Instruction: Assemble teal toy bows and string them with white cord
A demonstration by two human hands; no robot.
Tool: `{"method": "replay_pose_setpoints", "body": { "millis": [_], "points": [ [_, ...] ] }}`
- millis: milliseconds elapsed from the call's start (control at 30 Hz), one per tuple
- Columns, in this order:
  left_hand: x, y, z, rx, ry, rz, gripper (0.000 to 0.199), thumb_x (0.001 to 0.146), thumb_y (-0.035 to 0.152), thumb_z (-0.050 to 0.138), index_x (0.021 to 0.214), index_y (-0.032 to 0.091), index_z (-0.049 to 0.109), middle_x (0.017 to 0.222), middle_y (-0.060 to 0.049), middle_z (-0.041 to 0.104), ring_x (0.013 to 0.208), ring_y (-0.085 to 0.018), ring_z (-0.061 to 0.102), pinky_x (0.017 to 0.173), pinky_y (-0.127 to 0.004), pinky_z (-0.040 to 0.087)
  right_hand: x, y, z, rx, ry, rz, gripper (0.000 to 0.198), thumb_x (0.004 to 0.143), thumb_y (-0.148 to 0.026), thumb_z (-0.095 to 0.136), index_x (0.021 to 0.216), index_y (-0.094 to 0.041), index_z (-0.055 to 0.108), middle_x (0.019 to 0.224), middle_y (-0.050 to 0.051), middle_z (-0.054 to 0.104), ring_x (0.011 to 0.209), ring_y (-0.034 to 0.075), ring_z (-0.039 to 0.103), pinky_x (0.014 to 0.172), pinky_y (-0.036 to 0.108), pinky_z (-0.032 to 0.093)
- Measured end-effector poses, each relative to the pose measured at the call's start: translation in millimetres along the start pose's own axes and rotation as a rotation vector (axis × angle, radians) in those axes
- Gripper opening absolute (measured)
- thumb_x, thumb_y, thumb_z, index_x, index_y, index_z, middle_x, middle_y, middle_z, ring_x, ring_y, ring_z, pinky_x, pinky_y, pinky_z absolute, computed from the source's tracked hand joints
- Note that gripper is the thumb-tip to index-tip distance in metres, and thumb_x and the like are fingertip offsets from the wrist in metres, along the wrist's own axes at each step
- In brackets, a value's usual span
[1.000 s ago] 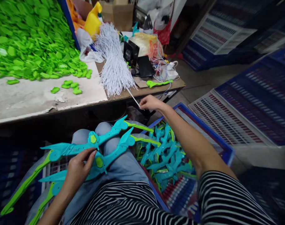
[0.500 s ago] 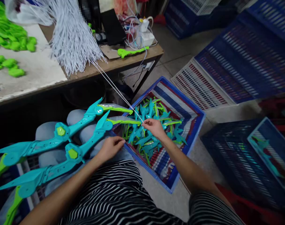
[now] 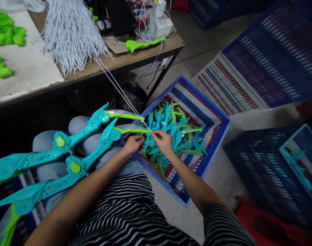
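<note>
My right hand [image 3: 163, 140] pinches the ends of two white cords [image 3: 121, 91], which run taut down from a thick bundle of white cords [image 3: 74, 37] on the table. Its fingertips are at the green tip of the nearer teal-and-green toy bow [image 3: 102, 147]. My left hand [image 3: 133, 143], fingers curled and slightly apart, is just left of my right hand, below that tip; no held thing shows in it. Behind the nearer bow lies a second toy bow [image 3: 80, 135], parallel to it. Both bows rest across my lap, each with a green hexagonal piece in its middle.
On the floor ahead, a blue crate [image 3: 217, 136] with a striped lining holds many teal and green bows. More crates [image 3: 263, 164] stand to the right. The wooden table [image 3: 135, 54] bears green parts [image 3: 3, 70], a green piece [image 3: 144, 44] and wiring [image 3: 163, 27].
My left hand has moved right and up, close to my right hand. My right hand has shifted slightly left, still pinching the cords. The whole view has shifted a little.
</note>
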State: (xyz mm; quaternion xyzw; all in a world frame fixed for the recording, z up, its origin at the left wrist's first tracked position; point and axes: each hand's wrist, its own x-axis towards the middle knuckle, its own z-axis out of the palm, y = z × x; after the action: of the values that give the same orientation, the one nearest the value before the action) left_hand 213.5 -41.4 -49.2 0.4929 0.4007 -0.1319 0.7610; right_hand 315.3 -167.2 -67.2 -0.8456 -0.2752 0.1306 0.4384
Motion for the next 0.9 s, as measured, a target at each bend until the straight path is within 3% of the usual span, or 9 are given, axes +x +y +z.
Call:
{"method": "replay_pose_setpoints", "body": {
  "millis": [100, 200, 333, 600, 900],
  "points": [
    [15, 2, 9, -0.087, -0.038, -0.03, 0.017, 0.084, 0.009, 0.052, 0.096, 0.012, 0.063, 0.061, 0.0, 0.061, 0.047, -0.009, 0.055, 0.05, -0.019, 0.045, -3, 1, 4, -0.026, 0.035, -0.072, 0.02, 0.078, -0.033, 0.054, 0.072, -0.018, 0.067, 0.068, 0.002, 0.061, 0.061, 0.014, 0.054, 0.061, 0.028, 0.044],
    [25, 2, 15, -0.164, -0.075, -0.05, 0.014, 0.085, 0.008, 0.05, 0.081, 0.01, 0.064, 0.061, -0.002, 0.061, 0.047, -0.008, 0.055, 0.05, -0.019, 0.046, -7, 4, 8, -0.008, 0.041, -0.085, 0.019, 0.079, -0.032, 0.055, 0.073, -0.019, 0.068, 0.071, 0.002, 0.062, 0.063, 0.014, 0.055, 0.062, 0.028, 0.045],
    [32, -1, 16, -0.245, -0.091, -0.055, 0.017, 0.085, 0.007, 0.052, 0.074, 0.01, 0.064, 0.06, -0.002, 0.061, 0.047, -0.007, 0.054, 0.05, -0.018, 0.045, -9, 13, 12, 0.067, 0.076, 0.006, 0.018, 0.076, -0.034, 0.058, 0.072, -0.02, 0.068, 0.071, 0.001, 0.063, 0.061, 0.013, 0.054, 0.06, 0.027, 0.044],
    [34, -4, 16, -0.303, -0.114, -0.045, 0.009, 0.081, 0.009, 0.06, 0.077, 0.009, 0.067, 0.061, -0.003, 0.063, 0.048, -0.008, 0.056, 0.049, -0.019, 0.045, -10, 15, 11, 0.434, 0.115, 0.317, 0.022, 0.066, -0.04, 0.069, 0.072, -0.019, 0.066, 0.063, -0.002, 0.062, 0.056, 0.012, 0.053, 0.056, 0.026, 0.044],
    [35, -4, 15, -0.301, -0.115, -0.033, 0.007, 0.076, 0.013, 0.068, 0.07, 0.01, 0.067, 0.059, -0.002, 0.062, 0.048, -0.008, 0.056, 0.049, -0.019, 0.044, -12, 7, 3, 0.387, 0.069, 0.267, 0.019, 0.067, -0.036, 0.067, 0.073, -0.019, 0.066, 0.066, -0.001, 0.065, 0.058, 0.011, 0.056, 0.056, 0.025, 0.045]
  ]
}}
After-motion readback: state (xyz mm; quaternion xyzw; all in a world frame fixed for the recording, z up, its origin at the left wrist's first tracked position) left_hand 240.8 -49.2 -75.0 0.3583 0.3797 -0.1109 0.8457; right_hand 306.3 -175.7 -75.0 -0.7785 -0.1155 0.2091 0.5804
